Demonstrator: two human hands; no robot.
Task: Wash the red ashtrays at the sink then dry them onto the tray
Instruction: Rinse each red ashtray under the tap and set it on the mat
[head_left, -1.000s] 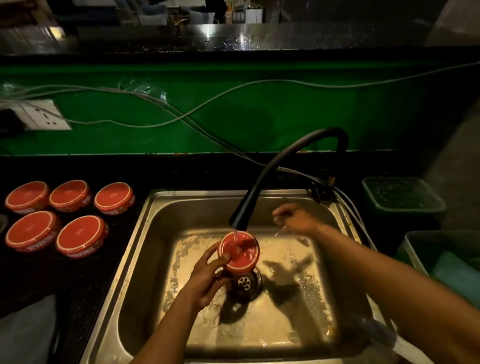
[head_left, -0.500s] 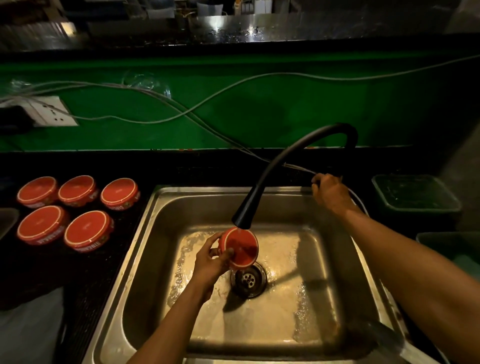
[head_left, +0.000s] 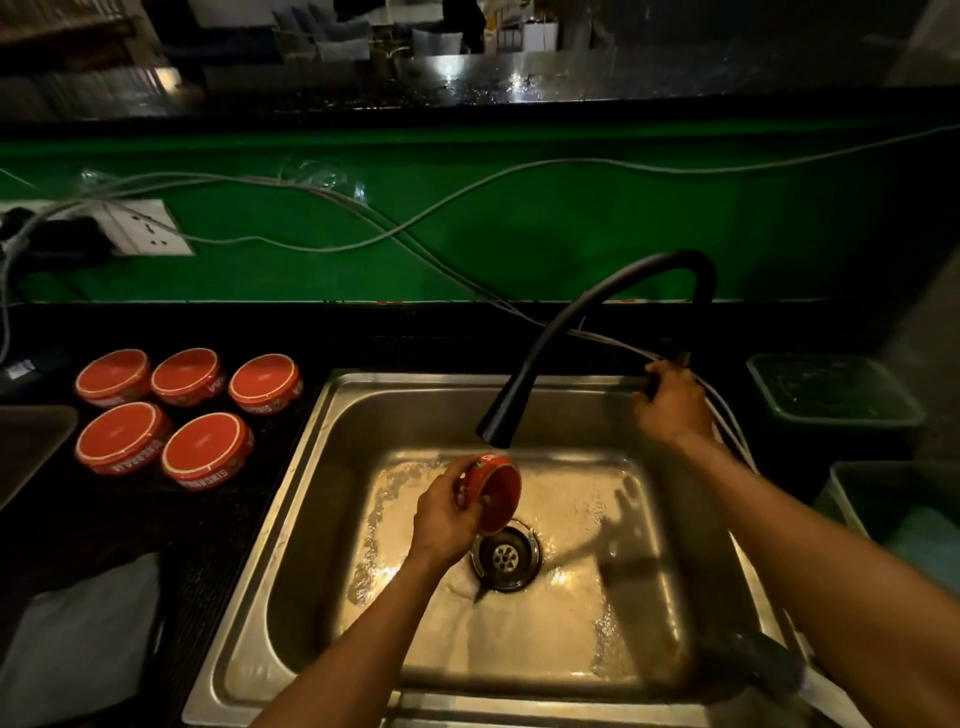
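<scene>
We are holding one red ashtray (head_left: 493, 491) tipped on its side over the drain (head_left: 505, 556), just under the black tap (head_left: 587, 343), so water can run off it, we think. Our left hand (head_left: 447, 519) is curling its fingers round the ashtray's rim. Our right hand (head_left: 672, 402) is gripping the tap handle at the far right of the sink (head_left: 322, 499), maybe to turn the water. Five more ashtrays (head_left: 171, 415) are sitting upside down on the counter to the left.
</scene>
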